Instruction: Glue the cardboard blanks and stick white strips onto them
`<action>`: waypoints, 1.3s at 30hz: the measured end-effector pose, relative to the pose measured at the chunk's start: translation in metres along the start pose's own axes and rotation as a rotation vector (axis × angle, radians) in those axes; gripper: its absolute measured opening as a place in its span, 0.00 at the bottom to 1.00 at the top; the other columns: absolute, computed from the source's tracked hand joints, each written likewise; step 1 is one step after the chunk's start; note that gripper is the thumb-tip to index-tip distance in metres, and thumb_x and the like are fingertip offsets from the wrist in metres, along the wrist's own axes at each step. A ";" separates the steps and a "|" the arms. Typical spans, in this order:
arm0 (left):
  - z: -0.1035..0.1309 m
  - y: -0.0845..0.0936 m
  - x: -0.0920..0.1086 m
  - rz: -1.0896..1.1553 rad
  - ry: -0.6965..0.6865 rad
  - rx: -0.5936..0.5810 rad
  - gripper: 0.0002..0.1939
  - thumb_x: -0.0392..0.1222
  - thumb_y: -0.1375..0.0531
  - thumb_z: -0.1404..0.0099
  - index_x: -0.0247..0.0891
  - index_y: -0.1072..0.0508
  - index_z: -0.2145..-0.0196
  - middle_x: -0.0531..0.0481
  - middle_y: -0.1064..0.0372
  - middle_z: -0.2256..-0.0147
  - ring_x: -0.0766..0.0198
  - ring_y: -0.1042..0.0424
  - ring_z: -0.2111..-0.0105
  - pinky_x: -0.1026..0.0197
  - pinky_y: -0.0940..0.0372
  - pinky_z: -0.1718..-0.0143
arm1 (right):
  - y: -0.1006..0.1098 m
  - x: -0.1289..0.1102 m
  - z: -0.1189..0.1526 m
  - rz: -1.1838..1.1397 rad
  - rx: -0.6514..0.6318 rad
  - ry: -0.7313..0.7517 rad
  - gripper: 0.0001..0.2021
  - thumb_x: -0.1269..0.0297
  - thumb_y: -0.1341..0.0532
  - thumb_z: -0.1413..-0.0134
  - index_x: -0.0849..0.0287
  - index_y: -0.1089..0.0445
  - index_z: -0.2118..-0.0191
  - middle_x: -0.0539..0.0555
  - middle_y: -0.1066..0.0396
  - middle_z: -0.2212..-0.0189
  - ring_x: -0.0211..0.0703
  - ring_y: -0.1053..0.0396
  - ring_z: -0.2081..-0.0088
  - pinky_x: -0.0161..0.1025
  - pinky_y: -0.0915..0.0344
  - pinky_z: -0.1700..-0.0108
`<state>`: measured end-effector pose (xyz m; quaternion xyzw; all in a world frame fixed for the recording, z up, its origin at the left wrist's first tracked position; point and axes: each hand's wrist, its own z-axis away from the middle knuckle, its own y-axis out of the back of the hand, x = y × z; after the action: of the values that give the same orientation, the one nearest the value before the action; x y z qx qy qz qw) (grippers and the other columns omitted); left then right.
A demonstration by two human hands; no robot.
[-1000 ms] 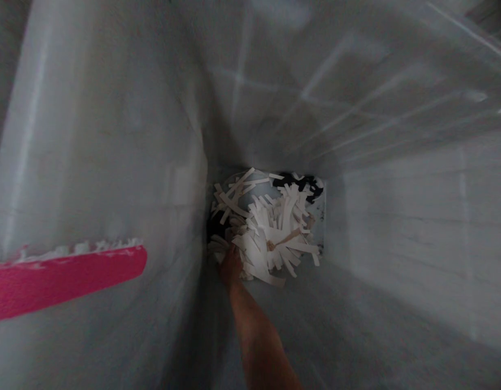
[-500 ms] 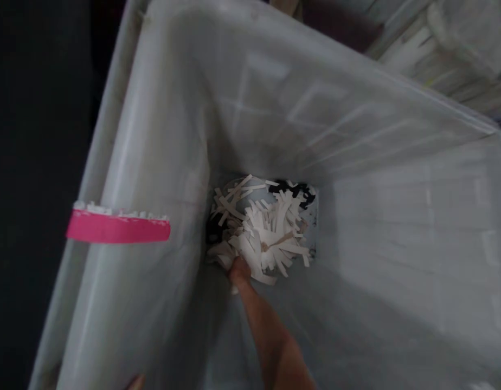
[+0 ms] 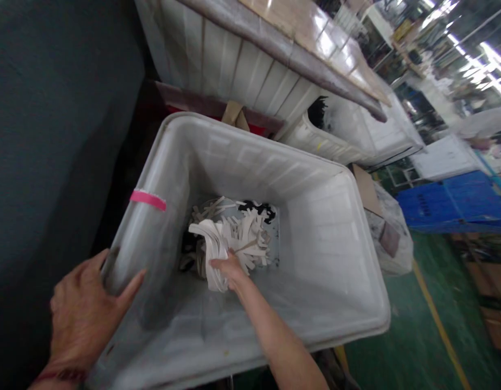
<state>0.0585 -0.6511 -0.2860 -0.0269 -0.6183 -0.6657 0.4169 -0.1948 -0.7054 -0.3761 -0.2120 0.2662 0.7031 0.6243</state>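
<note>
My right hand (image 3: 229,266) is inside a large white plastic bin (image 3: 327,233), closed on a bundle of white strips (image 3: 213,252). Below and beside the bundle, more pale cut strips (image 3: 250,235) lie on the bin's bottom, along with black scraps (image 3: 261,208). My left hand (image 3: 90,303) rests on the bin's left rim, thumb and fingers apart, holding onto nothing loose. A pink strip of tape (image 3: 148,199) crosses that rim above it.
A dark panel (image 3: 59,119) stands at the left. Behind the bin is a table with a rounded edge (image 3: 291,54). Another white bin (image 3: 332,141), a plastic bag (image 3: 392,238) and blue wrapped stacks (image 3: 454,200) are at the right.
The view has pulled back, showing the whole bin and the surroundings. My right hand has lifted a bundle of white strips off the pile. More of my left hand now shows on the rim.
</note>
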 end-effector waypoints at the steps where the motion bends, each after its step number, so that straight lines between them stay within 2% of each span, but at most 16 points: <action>1: 0.007 0.004 0.013 0.063 0.000 -0.006 0.43 0.61 0.39 0.40 0.25 0.35 0.37 0.22 0.45 0.33 0.22 0.51 0.31 0.26 0.62 0.30 | 0.004 -0.008 0.020 -0.028 -0.015 0.005 0.10 0.62 0.30 0.37 0.61 0.27 0.55 0.50 0.25 0.63 0.41 0.26 0.66 0.42 0.25 0.61; 2: 0.017 0.006 0.025 0.117 -0.006 -0.032 0.42 0.60 0.38 0.42 0.27 0.33 0.38 0.24 0.48 0.31 0.27 0.55 0.28 0.30 0.67 0.28 | 0.008 -0.015 0.041 -0.055 -0.035 0.012 0.13 0.64 0.28 0.42 0.60 0.27 0.55 0.49 0.24 0.65 0.41 0.25 0.65 0.42 0.26 0.59; 3: 0.028 0.008 0.036 0.187 -0.004 -0.072 0.44 0.61 0.36 0.45 0.28 0.33 0.39 0.26 0.46 0.31 0.32 0.54 0.28 0.36 0.66 0.27 | 0.011 -0.020 0.062 -0.086 -0.059 0.025 0.18 0.64 0.25 0.49 0.60 0.27 0.55 0.48 0.23 0.66 0.43 0.25 0.63 0.42 0.27 0.56; 5: 0.053 0.009 0.052 0.345 0.049 -0.183 0.52 0.63 0.32 0.53 0.29 0.36 0.36 0.27 0.41 0.33 0.36 0.47 0.30 0.41 0.57 0.27 | 0.012 -0.029 0.106 -0.154 -0.123 0.047 0.26 0.60 0.23 0.60 0.59 0.27 0.54 0.47 0.22 0.66 0.47 0.25 0.61 0.43 0.29 0.54; 8: 0.087 0.017 0.066 0.625 0.216 -0.392 0.59 0.70 0.30 0.56 0.29 0.36 0.36 0.27 0.30 0.41 0.35 0.32 0.39 0.39 0.40 0.35 | 0.001 -0.036 0.166 -0.236 -0.254 0.060 0.31 0.56 0.23 0.66 0.58 0.27 0.52 0.50 0.21 0.63 0.49 0.24 0.59 0.44 0.30 0.52; 11: 0.113 0.044 0.076 0.918 0.335 -0.550 0.49 0.72 0.29 0.56 0.33 0.26 0.46 0.33 0.22 0.50 0.41 0.23 0.50 0.47 0.29 0.45 | -0.016 -0.036 0.215 -0.283 -0.453 0.039 0.31 0.54 0.24 0.67 0.57 0.27 0.53 0.50 0.22 0.65 0.48 0.24 0.62 0.43 0.30 0.55; 14: 0.139 0.080 0.076 1.101 0.454 -0.589 0.41 0.70 0.26 0.58 0.32 0.22 0.58 0.34 0.20 0.58 0.47 0.20 0.61 0.51 0.25 0.56 | -0.029 -0.035 0.246 -0.341 -0.748 -0.052 0.34 0.48 0.24 0.63 0.57 0.27 0.49 0.51 0.23 0.68 0.49 0.24 0.66 0.44 0.29 0.60; 16: 0.157 0.099 0.071 1.171 0.518 -0.540 0.37 0.68 0.25 0.58 0.33 0.22 0.62 0.37 0.19 0.64 0.52 0.22 0.68 0.53 0.25 0.63 | -0.032 -0.037 0.256 -0.278 -0.899 -0.057 0.33 0.43 0.26 0.60 0.58 0.27 0.50 0.52 0.23 0.67 0.52 0.23 0.64 0.46 0.29 0.58; 18: 0.173 0.113 0.063 1.215 0.561 -0.455 0.35 0.65 0.23 0.59 0.34 0.23 0.64 0.41 0.20 0.69 0.55 0.23 0.72 0.56 0.25 0.67 | -0.034 -0.041 0.260 -0.118 -0.959 0.049 0.32 0.38 0.28 0.55 0.59 0.26 0.52 0.55 0.22 0.64 0.55 0.22 0.59 0.47 0.29 0.54; 22: 0.202 0.130 0.050 1.281 0.604 -0.310 0.36 0.61 0.21 0.59 0.35 0.23 0.61 0.43 0.20 0.71 0.53 0.22 0.72 0.56 0.25 0.69 | -0.043 -0.041 0.266 0.210 -0.831 0.424 0.33 0.33 0.35 0.44 0.60 0.27 0.48 0.58 0.22 0.54 0.56 0.26 0.49 0.48 0.33 0.46; 24: 0.215 0.137 0.046 1.327 0.621 -0.280 0.38 0.60 0.20 0.61 0.34 0.23 0.58 0.41 0.19 0.69 0.51 0.20 0.71 0.55 0.24 0.67 | -0.049 -0.037 0.270 0.282 -0.763 0.533 0.35 0.31 0.39 0.41 0.62 0.26 0.47 0.61 0.22 0.53 0.58 0.27 0.48 0.49 0.34 0.44; 26: 0.228 0.142 0.041 1.388 0.641 -0.256 0.41 0.60 0.19 0.62 0.32 0.23 0.56 0.39 0.18 0.66 0.51 0.20 0.70 0.54 0.23 0.65 | -0.054 -0.032 0.274 0.253 -0.792 0.506 0.36 0.30 0.40 0.41 0.62 0.25 0.47 0.62 0.22 0.55 0.59 0.26 0.49 0.49 0.32 0.46; 30: 0.248 0.148 0.034 1.510 0.684 -0.181 0.46 0.57 0.18 0.64 0.33 0.24 0.50 0.40 0.18 0.61 0.53 0.19 0.70 0.55 0.22 0.59 | -0.057 -0.030 0.285 0.106 -0.989 0.339 0.33 0.33 0.36 0.41 0.59 0.25 0.46 0.59 0.21 0.58 0.56 0.24 0.54 0.49 0.30 0.49; 34: 0.259 0.152 0.032 1.564 0.733 -0.167 0.49 0.54 0.17 0.65 0.37 0.25 0.47 0.43 0.17 0.60 0.51 0.18 0.64 0.54 0.21 0.58 | -0.050 -0.036 0.302 0.029 -1.010 0.378 0.31 0.34 0.36 0.40 0.58 0.26 0.48 0.58 0.22 0.57 0.51 0.24 0.56 0.45 0.30 0.51; 37: 0.262 0.144 0.021 1.527 0.823 -0.187 0.49 0.55 0.18 0.67 0.43 0.25 0.47 0.48 0.17 0.60 0.47 0.17 0.64 0.51 0.20 0.62 | -0.041 -0.033 0.311 0.063 -1.052 0.400 0.36 0.29 0.37 0.43 0.58 0.26 0.46 0.55 0.23 0.59 0.48 0.26 0.58 0.42 0.30 0.53; 39: 0.260 0.132 0.005 1.389 0.899 -0.204 0.43 0.61 0.21 0.66 0.40 0.22 0.54 0.45 0.17 0.66 0.40 0.18 0.68 0.43 0.21 0.68 | -0.038 -0.025 0.310 0.158 -1.055 0.360 0.39 0.27 0.35 0.49 0.58 0.26 0.47 0.53 0.25 0.62 0.45 0.28 0.62 0.40 0.31 0.57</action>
<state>0.0079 -0.4190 -0.1168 -0.1711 -0.1724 -0.2572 0.9353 -0.1432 -0.5230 -0.1261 -0.5916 -0.0039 0.7383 0.3240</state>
